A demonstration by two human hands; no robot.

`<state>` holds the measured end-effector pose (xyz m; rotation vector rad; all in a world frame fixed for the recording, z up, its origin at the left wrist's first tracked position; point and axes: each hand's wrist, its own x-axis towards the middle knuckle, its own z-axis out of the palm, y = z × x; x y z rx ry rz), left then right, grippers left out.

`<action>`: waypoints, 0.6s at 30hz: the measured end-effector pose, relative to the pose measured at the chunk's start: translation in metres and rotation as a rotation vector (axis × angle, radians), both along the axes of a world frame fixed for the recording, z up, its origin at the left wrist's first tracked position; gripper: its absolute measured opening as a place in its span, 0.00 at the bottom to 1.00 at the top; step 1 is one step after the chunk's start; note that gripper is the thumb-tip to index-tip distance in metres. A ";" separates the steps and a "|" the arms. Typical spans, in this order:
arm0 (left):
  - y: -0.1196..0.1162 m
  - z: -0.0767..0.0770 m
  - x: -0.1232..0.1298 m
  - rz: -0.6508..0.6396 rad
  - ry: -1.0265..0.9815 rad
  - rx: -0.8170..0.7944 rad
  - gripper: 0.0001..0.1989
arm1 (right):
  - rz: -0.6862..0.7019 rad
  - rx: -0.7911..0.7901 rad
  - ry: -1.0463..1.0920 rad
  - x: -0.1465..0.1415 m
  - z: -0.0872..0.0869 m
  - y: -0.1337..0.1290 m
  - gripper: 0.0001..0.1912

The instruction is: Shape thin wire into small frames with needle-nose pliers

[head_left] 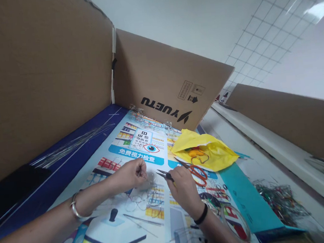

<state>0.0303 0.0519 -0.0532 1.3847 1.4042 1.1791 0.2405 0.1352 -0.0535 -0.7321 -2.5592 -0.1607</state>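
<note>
My left hand [137, 173] is closed in a pinch above the printed poster sheet [162, 163]. Its fingertips grip what looks like a thin wire, with faint loops [152, 179] beside them. In my right hand [182, 188] is a pair of small pointed pliers [165, 174]. Their jaws point left, a short gap from my left fingers, and the palm hides the handles. Below my hands lie thin wire rings [138, 202] on the poster. Just past my right hand are red-handled scissors [200, 175], their blades by the yellow bag.
An open yellow bag [210, 151] holds orange cord. Long straight wires [75, 147] lie at left. A wire pile [281, 199] and a round clear dish [235, 223] are at right. Cardboard walls [157, 72] stand at the back and left.
</note>
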 end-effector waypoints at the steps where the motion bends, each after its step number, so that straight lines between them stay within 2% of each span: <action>1: 0.000 -0.001 0.000 -0.012 -0.005 -0.001 0.08 | -0.003 0.003 -0.014 0.000 0.001 0.000 0.05; 7: 0.001 -0.002 0.000 -0.064 -0.011 -0.034 0.09 | 0.019 0.048 -0.064 -0.002 -0.001 -0.001 0.03; 13: 0.000 0.002 0.001 -0.086 0.001 -0.026 0.08 | 0.015 0.094 -0.065 -0.002 -0.002 -0.005 0.06; 18: -0.003 0.008 0.001 -0.059 0.160 0.001 0.05 | -0.016 0.055 -0.093 -0.003 0.004 -0.012 0.06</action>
